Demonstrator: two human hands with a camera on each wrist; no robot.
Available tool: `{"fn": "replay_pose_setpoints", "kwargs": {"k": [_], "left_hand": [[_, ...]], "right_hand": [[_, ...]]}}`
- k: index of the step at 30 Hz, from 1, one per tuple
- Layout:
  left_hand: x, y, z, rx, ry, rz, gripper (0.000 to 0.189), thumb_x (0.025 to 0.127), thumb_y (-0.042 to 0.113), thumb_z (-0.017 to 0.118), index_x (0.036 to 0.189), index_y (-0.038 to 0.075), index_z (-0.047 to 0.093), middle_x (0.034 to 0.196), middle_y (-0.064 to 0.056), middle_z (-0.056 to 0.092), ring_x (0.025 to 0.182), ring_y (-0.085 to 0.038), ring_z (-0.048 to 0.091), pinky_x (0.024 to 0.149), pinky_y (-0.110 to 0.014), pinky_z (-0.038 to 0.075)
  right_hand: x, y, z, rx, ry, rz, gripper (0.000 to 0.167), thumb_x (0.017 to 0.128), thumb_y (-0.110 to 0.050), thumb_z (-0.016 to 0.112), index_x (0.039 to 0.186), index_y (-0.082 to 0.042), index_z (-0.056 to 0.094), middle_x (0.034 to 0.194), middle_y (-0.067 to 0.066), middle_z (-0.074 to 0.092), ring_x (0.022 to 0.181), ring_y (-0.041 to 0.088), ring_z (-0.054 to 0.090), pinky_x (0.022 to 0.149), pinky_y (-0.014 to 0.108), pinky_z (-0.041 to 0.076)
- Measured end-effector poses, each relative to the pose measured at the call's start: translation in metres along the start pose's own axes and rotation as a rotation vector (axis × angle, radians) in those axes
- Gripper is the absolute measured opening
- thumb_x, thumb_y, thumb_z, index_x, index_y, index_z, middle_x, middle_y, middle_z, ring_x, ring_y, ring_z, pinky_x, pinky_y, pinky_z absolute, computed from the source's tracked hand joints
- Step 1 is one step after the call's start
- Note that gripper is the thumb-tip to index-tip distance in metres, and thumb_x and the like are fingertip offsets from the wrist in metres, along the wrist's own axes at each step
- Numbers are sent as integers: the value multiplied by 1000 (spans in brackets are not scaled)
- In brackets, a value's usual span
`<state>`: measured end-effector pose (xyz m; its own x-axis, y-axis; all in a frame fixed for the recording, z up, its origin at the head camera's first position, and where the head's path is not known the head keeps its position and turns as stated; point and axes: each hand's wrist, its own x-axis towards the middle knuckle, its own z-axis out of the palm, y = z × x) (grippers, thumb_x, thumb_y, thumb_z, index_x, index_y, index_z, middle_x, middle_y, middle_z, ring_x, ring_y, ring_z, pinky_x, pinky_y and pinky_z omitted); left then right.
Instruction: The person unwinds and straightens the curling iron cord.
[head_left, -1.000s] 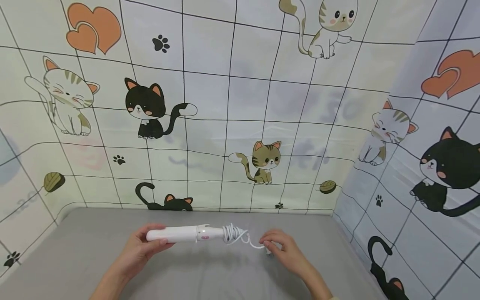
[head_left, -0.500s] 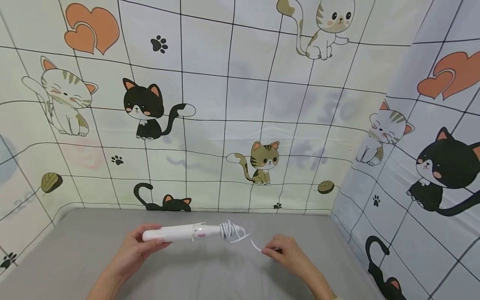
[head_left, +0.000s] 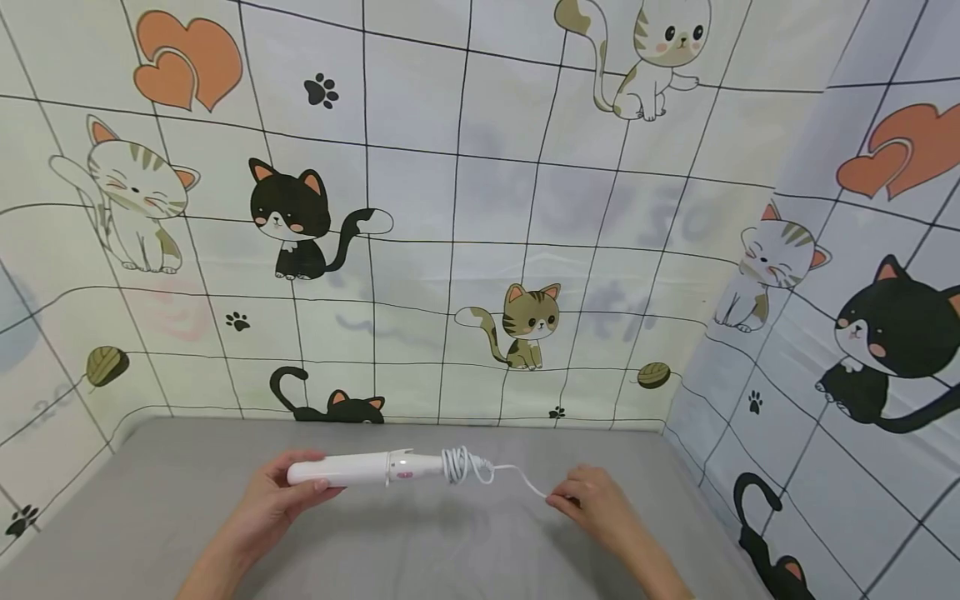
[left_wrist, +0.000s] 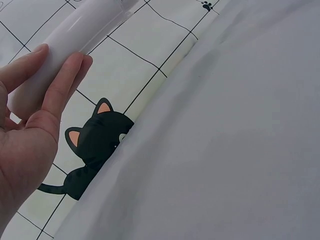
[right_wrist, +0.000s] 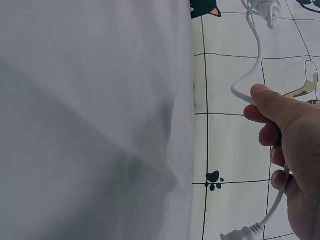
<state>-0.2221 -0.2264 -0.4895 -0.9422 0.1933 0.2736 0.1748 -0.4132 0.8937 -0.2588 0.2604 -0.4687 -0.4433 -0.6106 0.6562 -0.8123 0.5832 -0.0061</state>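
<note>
My left hand [head_left: 281, 500] holds a white curling iron [head_left: 360, 468] by its smooth, thick end, thumb in front and fingers behind. The iron lies almost level above the grey surface and points right. Its narrower end has small buttons and a pink mark. White power cord [head_left: 459, 465] is wound in loops around that end. From the loops a loose stretch runs to my right hand [head_left: 600, 510], which pinches it between thumb and forefinger. In the right wrist view, the cord passes through the curled fingers, and its plug [right_wrist: 242, 233] hangs out below the hand.
A grey cloth surface [head_left: 420, 558] spreads beneath both hands. Behind it rises a white fabric wall [head_left: 420, 192] printed with grid lines, cats and hearts. A similar printed wall [head_left: 795, 392] closes off the right side.
My right hand has taken the cord between thumb and fingers and moved right, drawing the loose stretch out longer. The left hand holds the curling iron almost in place.
</note>
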Motion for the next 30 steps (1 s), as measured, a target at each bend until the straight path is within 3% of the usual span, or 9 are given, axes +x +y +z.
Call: {"fn": "replay_pose_setpoints", "kwargs": {"k": [4, 8, 12, 19, 25, 30], "left_hand": [[-1, -1, 0, -2, 5, -7, 42, 91, -22, 58, 120, 5, 69, 123, -12, 54, 109, -22, 66, 100, -48, 58], [-1, -1, 0, 3, 4, -11, 39, 91, -22, 58, 123, -1, 66, 123, -13, 54, 109, -22, 66, 100, -48, 58], [0, 0, 3, 12, 12, -16, 37, 90, -21, 60, 124, -6, 63, 123, -14, 54, 108, -23, 66, 100, -48, 58], [0, 1, 4, -3, -4, -15, 39, 90, -21, 59, 122, 0, 67, 123, -15, 53, 108, -25, 66, 99, -47, 59], [0, 2, 4, 5, 10, -40, 38, 89, -21, 61, 125, -6, 63, 124, -16, 51, 108, -26, 66, 99, -48, 59], [1, 5, 7, 21, 15, -63, 38, 90, -20, 62, 126, -8, 62, 125, -17, 49, 109, -27, 66, 100, -50, 57]], "right_hand": [[-4, 1, -2, -84, -14, 10, 17, 69, -14, 91, 75, -17, 75, 67, -15, 58, 64, 3, 43, 51, 16, 37], [-11, -1, -3, -130, -156, 96, 13, 78, -21, 88, 78, -17, 75, 70, -14, 59, 65, 4, 40, 51, 18, 36], [-17, -4, 0, -108, -322, 208, 10, 88, -26, 81, 85, -17, 76, 75, -14, 61, 68, 4, 42, 54, 20, 38], [-16, -11, 1, -59, -395, 328, 13, 93, -28, 76, 92, -16, 77, 83, -11, 66, 76, 8, 54, 62, 29, 51], [-7, -15, 9, -38, -276, 345, 14, 91, -23, 78, 100, -13, 76, 95, -4, 71, 87, 17, 65, 74, 38, 60], [8, -24, 23, 263, -185, 463, 30, 97, -17, 72, 124, -3, 69, 113, 10, 71, 96, 26, 68, 84, 43, 62]]}}
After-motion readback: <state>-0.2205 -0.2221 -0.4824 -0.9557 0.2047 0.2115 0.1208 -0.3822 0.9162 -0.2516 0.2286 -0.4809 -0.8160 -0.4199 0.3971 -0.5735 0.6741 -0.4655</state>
